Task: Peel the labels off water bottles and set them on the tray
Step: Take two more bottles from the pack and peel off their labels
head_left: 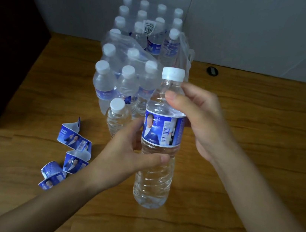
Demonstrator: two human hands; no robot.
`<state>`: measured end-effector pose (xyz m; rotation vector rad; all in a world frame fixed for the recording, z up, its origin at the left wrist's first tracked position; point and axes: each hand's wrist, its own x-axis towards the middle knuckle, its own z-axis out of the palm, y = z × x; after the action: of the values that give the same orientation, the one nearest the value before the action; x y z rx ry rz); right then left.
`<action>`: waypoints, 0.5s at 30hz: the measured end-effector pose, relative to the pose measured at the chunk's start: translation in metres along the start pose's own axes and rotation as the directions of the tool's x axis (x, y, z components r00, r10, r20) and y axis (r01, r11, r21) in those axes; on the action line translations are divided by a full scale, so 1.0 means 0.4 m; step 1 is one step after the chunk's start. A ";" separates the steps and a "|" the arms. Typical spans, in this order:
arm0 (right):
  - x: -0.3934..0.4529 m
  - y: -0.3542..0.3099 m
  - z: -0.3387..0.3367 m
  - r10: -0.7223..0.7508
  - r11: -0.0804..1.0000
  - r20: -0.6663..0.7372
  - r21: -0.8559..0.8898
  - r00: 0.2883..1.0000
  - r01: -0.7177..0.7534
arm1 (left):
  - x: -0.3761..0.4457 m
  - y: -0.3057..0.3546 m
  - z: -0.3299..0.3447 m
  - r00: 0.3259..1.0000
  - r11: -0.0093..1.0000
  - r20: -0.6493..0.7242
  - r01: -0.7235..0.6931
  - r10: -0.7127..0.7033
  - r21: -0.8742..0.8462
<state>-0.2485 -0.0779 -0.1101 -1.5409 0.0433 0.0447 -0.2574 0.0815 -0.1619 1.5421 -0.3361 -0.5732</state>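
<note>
Both the left hand (133,152) and right hand (196,117) grip a blue-labelled bottle (155,174), its writing unreadable.

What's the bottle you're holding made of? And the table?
The held bottle looks like thin clear plastic: you can see through it, and its sides are ribbed and glossy. Its cap looks like white, ridged plastic. The table looks like wood, brown with grain lines, though it might be a printed surface.

Both forearms are bare from wrist to the bottom of the view, with no sleeve on either. The left hand (133,152) and right hand (200,122) wear no gloves; no ring or watch seems visible, though the light is dim. Fingernails are short and unpainted.
</note>
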 end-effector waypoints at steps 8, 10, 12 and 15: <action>-0.016 0.023 0.001 -0.061 0.972 -0.133 -0.235 0.989 0.028 | -0.008 0.009 -0.016 0.983 0.987 -0.181 0.001 0.028 0.161; -0.031 0.031 0.006 -0.154 0.939 -0.195 -0.333 0.969 0.082 | -0.007 0.010 -0.022 0.960 0.977 -0.277 0.008 0.053 0.214; -0.044 0.035 0.016 -0.208 0.893 -0.189 -0.436 0.960 0.107 | -0.005 0.008 -0.029 0.933 0.965 -0.351 0.014 0.082 0.263; -0.048 0.041 0.028 -0.241 0.814 -0.175 -0.572 0.955 0.101 | -0.003 0.010 -0.033 0.900 0.941 -0.421 0.036 0.116 0.336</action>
<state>-0.2687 -0.0662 -0.1249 -2.1305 0.0880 -0.3034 -0.2507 0.0930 -0.1579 1.9374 -0.1213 -0.1225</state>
